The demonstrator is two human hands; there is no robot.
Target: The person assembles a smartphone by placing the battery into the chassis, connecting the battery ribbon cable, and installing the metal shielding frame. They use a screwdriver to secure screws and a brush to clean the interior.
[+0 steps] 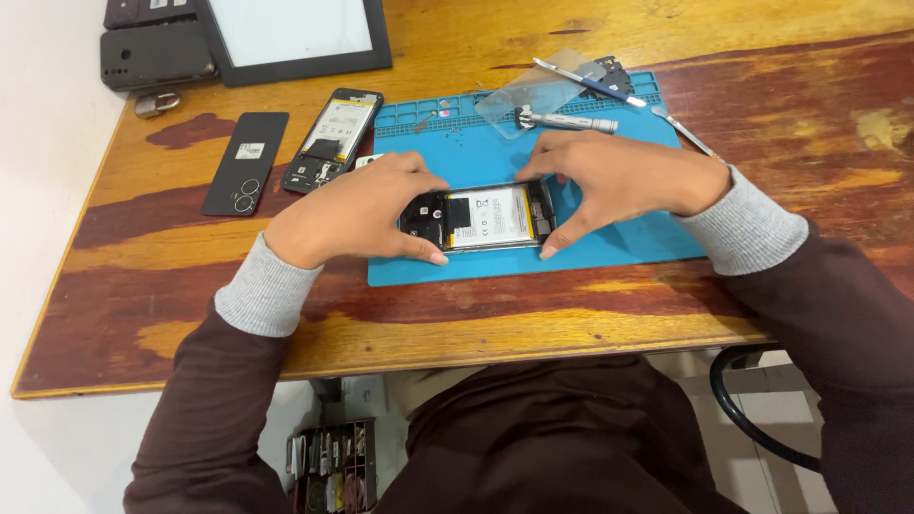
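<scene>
Both hands are gripping an opened black smartphone with its back off and a white rectangular battery exposed (479, 217), lying flat, long side across, near the front edge of a blue silicone repair mat (609, 249) on a worn wooden table (533, 324). Left hand (352, 211) is pinching the phone's left end, thumb on the near edge, fingers over the top. Right hand (609, 179) is clamping the right end the same way. Sitting at the mat's far edge: a silver metal screwdriver (568, 121) and a clear plastic sheet (533, 93). Left of the mat: a second opened phone (333, 139) and a detached black back cover (246, 163).
</scene>
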